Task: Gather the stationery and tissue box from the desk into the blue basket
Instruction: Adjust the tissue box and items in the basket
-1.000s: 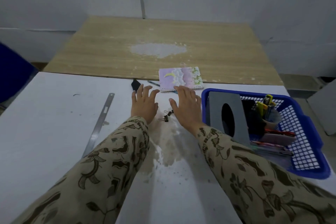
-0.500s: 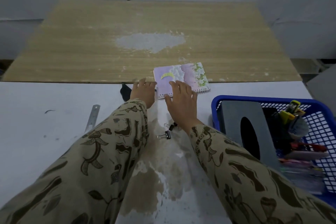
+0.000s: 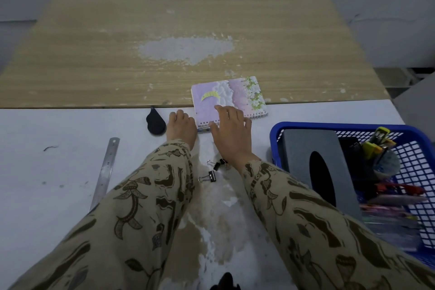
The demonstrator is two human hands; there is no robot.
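While the right hand (image 3: 229, 132) lays spread, nearly straight fingers on the near edge of the pastel notebook (image 3: 226, 97), the left hand (image 3: 181, 126) curls at its left corner (any grip cannot be told). To the right, the blue basket (image 3: 329, 126) holds the grey tissue box (image 3: 306, 155); binder clips (image 3: 211, 175) and a steel ruler (image 3: 103, 172) lie nearby.

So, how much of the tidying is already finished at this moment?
Done: the tissue box and some pens sit in the blue basket. In hand: the right hand rests on the notebook, with the left hand at its edge. Left: ruler, binder clips, black object.
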